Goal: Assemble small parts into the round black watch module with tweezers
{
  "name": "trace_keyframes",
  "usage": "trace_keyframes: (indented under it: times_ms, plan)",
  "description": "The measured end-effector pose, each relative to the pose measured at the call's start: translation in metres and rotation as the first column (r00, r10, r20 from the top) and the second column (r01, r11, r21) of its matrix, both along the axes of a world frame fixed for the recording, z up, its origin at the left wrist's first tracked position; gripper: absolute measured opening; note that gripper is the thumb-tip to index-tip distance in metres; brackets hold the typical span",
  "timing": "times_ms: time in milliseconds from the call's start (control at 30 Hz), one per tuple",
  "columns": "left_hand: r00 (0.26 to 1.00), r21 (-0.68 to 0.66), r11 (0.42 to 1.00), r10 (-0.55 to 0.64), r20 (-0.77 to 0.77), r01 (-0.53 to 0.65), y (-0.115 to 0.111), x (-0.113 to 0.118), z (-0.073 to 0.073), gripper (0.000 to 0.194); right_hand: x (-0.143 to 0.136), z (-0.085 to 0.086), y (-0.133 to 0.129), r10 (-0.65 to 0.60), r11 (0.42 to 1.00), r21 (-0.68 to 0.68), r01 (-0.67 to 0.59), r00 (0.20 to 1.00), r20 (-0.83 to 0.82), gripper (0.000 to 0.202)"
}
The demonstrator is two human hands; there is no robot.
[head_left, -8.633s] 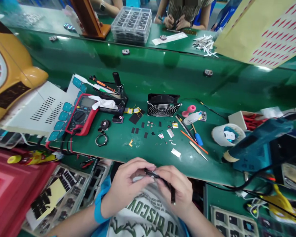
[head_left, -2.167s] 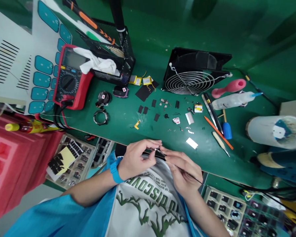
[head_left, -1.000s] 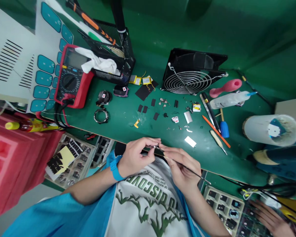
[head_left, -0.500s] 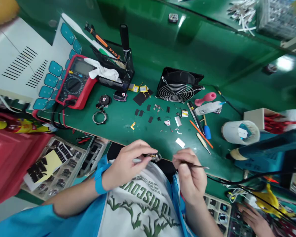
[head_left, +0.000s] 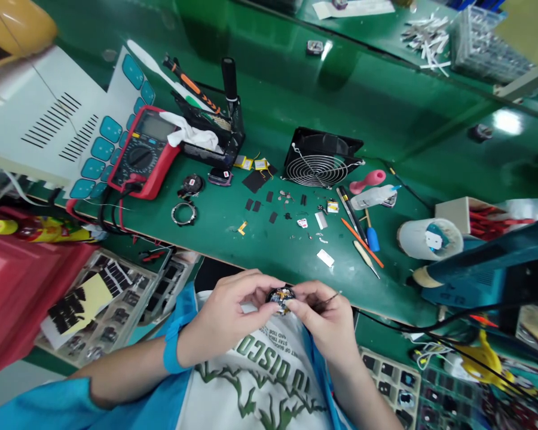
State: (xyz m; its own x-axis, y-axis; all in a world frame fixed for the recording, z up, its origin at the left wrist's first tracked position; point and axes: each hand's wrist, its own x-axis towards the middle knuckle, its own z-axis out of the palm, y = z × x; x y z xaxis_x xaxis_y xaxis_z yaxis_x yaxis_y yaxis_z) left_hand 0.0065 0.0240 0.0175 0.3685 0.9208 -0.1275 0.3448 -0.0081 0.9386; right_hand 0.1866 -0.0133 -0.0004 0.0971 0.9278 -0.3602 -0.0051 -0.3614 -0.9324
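Over my lap, just off the bench edge, my left hand (head_left: pixel 238 303) grips a small round watch body (head_left: pixel 280 295). Its open face shows a gold flex piece and tiny electronic parts inside a dark rim. My right hand (head_left: pixel 325 313) pinches the same watch body from the other side, thumb on its face. Tucked in the right fingers is a thin pair of tweezers (head_left: pixel 337 295), mostly hidden, with one end sticking out. On the bench lie a metal watch ring (head_left: pixel 183 213), a round dark watch part (head_left: pixel 192 184) and a gold flex cable (head_left: pixel 242 227).
A red multimeter (head_left: pixel 141 154) and a black tool holder (head_left: pixel 206 152) stand at left. Behind the small parts is a fan (head_left: pixel 320 161). An orange stick (head_left: pixel 362 242), a blue-handled screwdriver (head_left: pixel 372 237), a white cup (head_left: pixel 430 239) and a parts tray (head_left: pixel 397 388) are at right.
My right hand has moved left to the watch body and now grips it along with my left hand. The watch body has turned its open face up. Another person's hand at lower right has left view.
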Motion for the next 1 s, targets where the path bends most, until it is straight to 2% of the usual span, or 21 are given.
trace_keyframes:
  times_ms: [133, 200, 300, 400, 500, 600, 767, 900, 1000]
  plan:
    - [0.998, 0.084, 0.996, -0.022, -0.062, 0.027, 0.004, -0.001, -0.009, 0.024, -0.003, -0.01, 0.007, -0.026, 1.0, 0.019, 0.025, 0.996, 0.08, 0.017]
    - [0.992, 0.125, 0.991, -0.03, -0.121, 0.045, 0.009, -0.001, -0.018, 0.024, -0.003, -0.015, 0.011, -0.049, 0.996, 0.08, 0.035, 0.982, 0.183, 0.016]
    - [0.962, 0.275, 0.957, -0.019, -0.272, 0.096, 0.019, -0.004, -0.034, 0.023, 0.001, -0.018, 0.018, -0.096, 0.978, 0.204, 0.048, 0.967, 0.237, 0.021]
    - [0.92, 0.397, 0.895, -0.035, -0.391, 0.203, 0.031, -0.01, -0.044, 0.023, 0.01, -0.018, 0.021, -0.065, 0.945, 0.325, -0.043, 0.947, 0.314, 0.034]
    - [0.907, 0.394, 0.88, -0.086, -0.412, 0.263, 0.038, -0.017, -0.046, 0.026, 0.021, -0.019, 0.02, -0.003, 0.917, 0.359, -0.173, 0.898, 0.439, 0.028]
    - [0.922, 0.408, 0.86, -0.163, -0.352, 0.307, 0.042, -0.025, -0.046, 0.019, 0.032, -0.023, 0.015, 0.038, 0.922, 0.327, -0.208, 0.887, 0.46, 0.015]
    - [0.918, 0.466, 0.813, -0.198, -0.343, 0.35, 0.04, -0.028, -0.052, 0.02, 0.037, -0.028, 0.012, 0.0, 0.949, 0.29, -0.124, 0.919, 0.394, 0.006]
    - [0.916, 0.502, 0.79, -0.181, -0.357, 0.352, 0.039, -0.025, -0.056, 0.02, 0.023, -0.026, 0.017, -0.058, 0.98, 0.194, 0.034, 0.991, 0.121, 0.007]
    - [0.911, 0.507, 0.78, -0.19, -0.365, 0.366, 0.039, -0.025, -0.058, 0.02, 0.007, -0.024, 0.021, -0.126, 0.989, 0.067, 0.128, 0.991, -0.032, 0.007]
